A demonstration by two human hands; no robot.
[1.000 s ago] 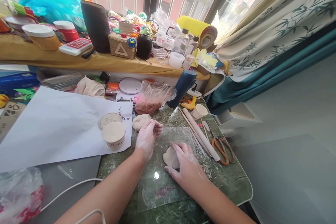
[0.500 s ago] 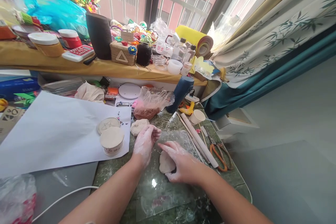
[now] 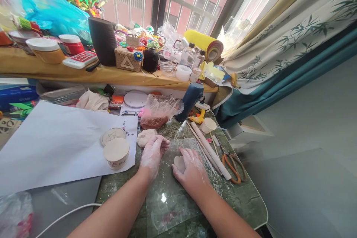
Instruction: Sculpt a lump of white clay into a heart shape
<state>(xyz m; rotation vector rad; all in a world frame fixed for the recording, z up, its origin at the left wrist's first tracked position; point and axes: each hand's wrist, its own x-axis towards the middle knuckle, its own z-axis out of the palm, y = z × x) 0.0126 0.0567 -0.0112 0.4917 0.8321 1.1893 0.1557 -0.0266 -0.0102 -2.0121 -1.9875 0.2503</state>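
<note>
Hands, two: right hand [image 3: 191, 169] presses one dough piece [image 3: 178, 163].

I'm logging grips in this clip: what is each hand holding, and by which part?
The right hand presses on top of a pale flattened dough lump on the clear sheet, covering its right side. The left hand holds nothing.
</note>
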